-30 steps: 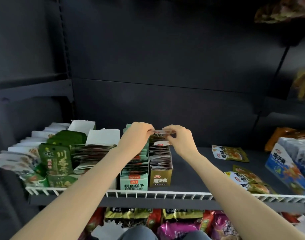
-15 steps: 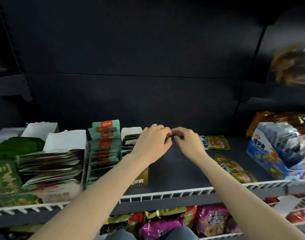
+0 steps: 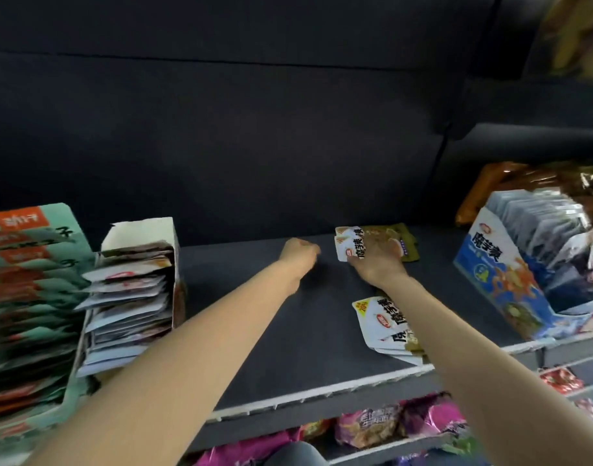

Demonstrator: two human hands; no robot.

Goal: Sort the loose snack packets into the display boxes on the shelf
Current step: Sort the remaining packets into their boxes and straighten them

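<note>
lower shelf [image 3: 372, 428]: nearest, below the rail, purple and red bags, blurred.
front rail [image 3: 322, 391]: white wire lip along the shelf edge; packets must lift over it or stay behind it.
shelf [image 3: 271, 331]: dark flat board, bare stretch in the middle between the boxes.
near packets [image 3: 382, 324]: loose small pile by the rail, right of centre, partly under the right forearm; not boxed yet.
white box [image 3: 143, 237]: left, torn open top, crammed with flat sachets leaning forward.
green box [image 3: 29, 250]: far left, also full, blurred.
blue box [image 3: 500, 274]: right, tilted, silver packets standing in rows.
left hand [image 3: 300, 255]: loosely curled, holds nothing i can see, just above the board.
right hand [image 3: 377, 260]: fingers spread on the far packet [image 3: 352, 243], pressing or gathering it; real grip cannot tell.
handling: light, thin foil pouch, floppy, slick; likely slides on the board. best pinched at a sealed edge or corner.
room: dark back panel behind, more bags up right, dim.
</note>
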